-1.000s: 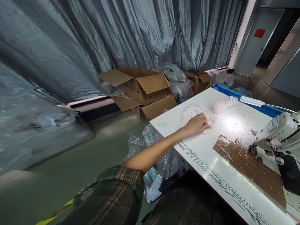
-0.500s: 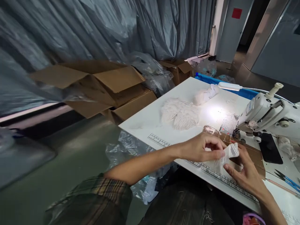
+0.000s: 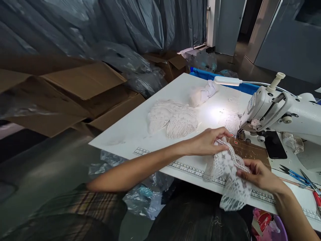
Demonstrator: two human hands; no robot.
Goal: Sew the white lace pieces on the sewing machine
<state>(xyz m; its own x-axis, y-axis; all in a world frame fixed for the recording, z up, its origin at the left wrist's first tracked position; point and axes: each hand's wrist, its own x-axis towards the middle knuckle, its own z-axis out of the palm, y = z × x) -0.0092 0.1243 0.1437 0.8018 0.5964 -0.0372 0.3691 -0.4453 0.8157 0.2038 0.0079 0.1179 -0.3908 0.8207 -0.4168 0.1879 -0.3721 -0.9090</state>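
Note:
Both my hands hold one piece of white lace [image 3: 229, 174] over the front edge of the white sewing table [image 3: 140, 127]. My left hand [image 3: 208, 142] pinches its upper edge near the brown taped patch [image 3: 253, 152]. My right hand [image 3: 258, 174] grips its right side, and the lace hangs down past the printed ruler [image 3: 188, 167]. A pile of lace pieces [image 3: 173, 117] lies further back on the table. The white sewing machine [image 3: 278, 110] stands to the right of my hands.
A bundle of white fabric [image 3: 203, 95] lies under the machine's lamp [image 3: 228, 80]. Scissors [image 3: 293, 172] and a black phone [image 3: 274, 149] rest at the right. Open cardboard boxes [image 3: 75, 97] and plastic bags [image 3: 140, 194] sit left of the table, before a grey plastic curtain [image 3: 100, 23].
My left hand left the lace pile and came toward me with a piece. My right hand joined it, and the folded piece now hangs spread between both hands. The view swung right.

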